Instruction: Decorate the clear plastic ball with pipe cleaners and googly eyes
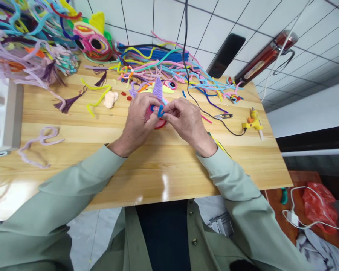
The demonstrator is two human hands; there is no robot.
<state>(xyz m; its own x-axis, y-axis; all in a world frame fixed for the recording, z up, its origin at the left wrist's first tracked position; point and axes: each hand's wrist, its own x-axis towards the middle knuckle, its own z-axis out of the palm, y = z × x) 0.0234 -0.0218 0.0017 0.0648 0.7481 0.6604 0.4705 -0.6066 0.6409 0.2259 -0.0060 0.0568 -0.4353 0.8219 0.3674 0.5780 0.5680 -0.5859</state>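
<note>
- Over the wooden table [158, 169], your left hand [136, 122] is clamped round the pink craft piece [151, 111], held just above the wood.
- Your right hand [188, 122] pinches the blue pipe cleaner [161, 111] against its face.
- Hold the left hand steady and bend the blue in small turns, probably.

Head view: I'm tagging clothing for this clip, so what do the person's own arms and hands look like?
The left sleeve and right sleeve are long, loose, creased pale sage-green cloth with plain cuffs at the wrists. The left hand and right hand are bare: no gloves, no watch showing. The sleeves belong to an open jacket with small round studs.
</note>
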